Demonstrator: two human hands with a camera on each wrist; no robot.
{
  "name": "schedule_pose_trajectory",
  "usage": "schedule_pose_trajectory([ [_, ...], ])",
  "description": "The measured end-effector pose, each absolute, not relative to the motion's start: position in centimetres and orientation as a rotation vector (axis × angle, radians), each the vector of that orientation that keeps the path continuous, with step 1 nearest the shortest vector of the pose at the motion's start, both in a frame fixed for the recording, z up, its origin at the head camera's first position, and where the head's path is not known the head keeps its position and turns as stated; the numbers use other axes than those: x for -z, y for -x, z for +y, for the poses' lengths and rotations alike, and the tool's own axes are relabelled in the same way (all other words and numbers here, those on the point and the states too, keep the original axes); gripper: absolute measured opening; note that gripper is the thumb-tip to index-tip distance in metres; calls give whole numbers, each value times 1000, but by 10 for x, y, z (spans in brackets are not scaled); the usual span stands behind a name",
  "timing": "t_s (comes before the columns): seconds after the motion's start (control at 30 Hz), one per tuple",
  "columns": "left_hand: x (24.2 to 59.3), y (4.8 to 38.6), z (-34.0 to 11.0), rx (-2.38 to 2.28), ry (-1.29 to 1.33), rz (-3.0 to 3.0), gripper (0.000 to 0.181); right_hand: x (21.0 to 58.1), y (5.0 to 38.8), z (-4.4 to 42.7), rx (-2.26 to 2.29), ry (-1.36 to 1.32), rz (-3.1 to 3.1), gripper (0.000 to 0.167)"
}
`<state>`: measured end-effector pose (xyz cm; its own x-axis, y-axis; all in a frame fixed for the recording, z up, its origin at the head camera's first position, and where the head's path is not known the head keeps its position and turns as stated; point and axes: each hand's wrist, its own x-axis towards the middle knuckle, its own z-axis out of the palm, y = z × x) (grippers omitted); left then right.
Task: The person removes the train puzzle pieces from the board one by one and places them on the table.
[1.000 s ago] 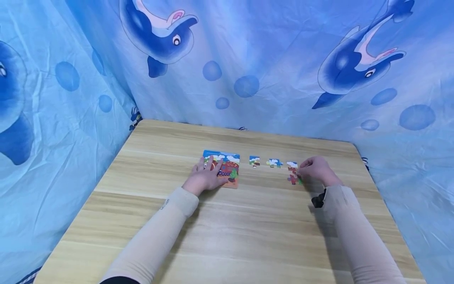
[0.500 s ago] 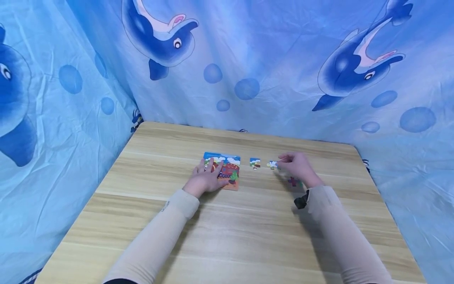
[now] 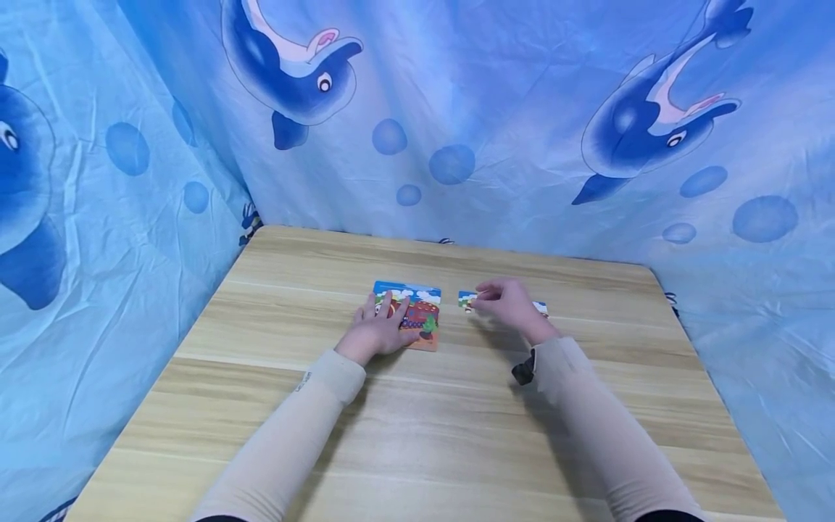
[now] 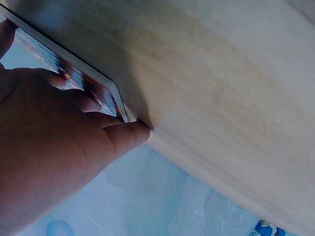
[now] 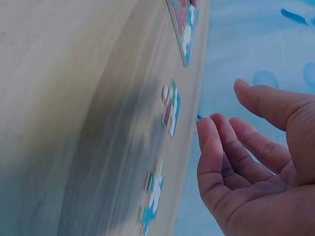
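Note:
My left hand (image 3: pixel 375 335) rests with spread fingers on a colourful jigsaw puzzle board (image 3: pixel 427 296), its red, blue and orange picture partly covered. The left wrist view shows the fingers over the board (image 4: pixel 106 93) at its edge. To the right of the board, my right hand (image 3: pixel 512 304) hovers over a small row of loose pieces. Thumb and fingers stand apart in the right wrist view, holding nothing. One puzzle piece (image 5: pixel 172 110) with white and green lies nearest the board; a second puzzle piece (image 5: pixel 153 192) lies farther along. Beyond the hand, part of another puzzle piece (image 3: pixel 541 307) shows.
The wooden table (image 3: pixel 417 435) has its far edge close to a blue curtain (image 3: pixel 509 210) printed with dolphins. More curtain (image 3: pixel 124 290) hangs along the left. A black device (image 3: pixel 524 371) sits at the right wrist.
My right hand has moved left along the row, from the rightmost pieces to above the ones nearer the board. The left hand has stayed on the board.

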<state>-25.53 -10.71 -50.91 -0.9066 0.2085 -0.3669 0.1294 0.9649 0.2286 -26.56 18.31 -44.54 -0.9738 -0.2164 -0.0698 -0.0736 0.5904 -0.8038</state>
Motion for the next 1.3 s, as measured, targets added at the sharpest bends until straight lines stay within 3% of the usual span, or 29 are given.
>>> schedule_pose_trajectory([
  [0.7, 513, 257, -110, -264, -265, 2729, 97, 452, 268, 121, 1253, 380, 2625, 37],
  [1.3, 507, 253, -129, -289, -260, 2731, 106, 459, 276, 68, 916, 508, 2659, 30],
])
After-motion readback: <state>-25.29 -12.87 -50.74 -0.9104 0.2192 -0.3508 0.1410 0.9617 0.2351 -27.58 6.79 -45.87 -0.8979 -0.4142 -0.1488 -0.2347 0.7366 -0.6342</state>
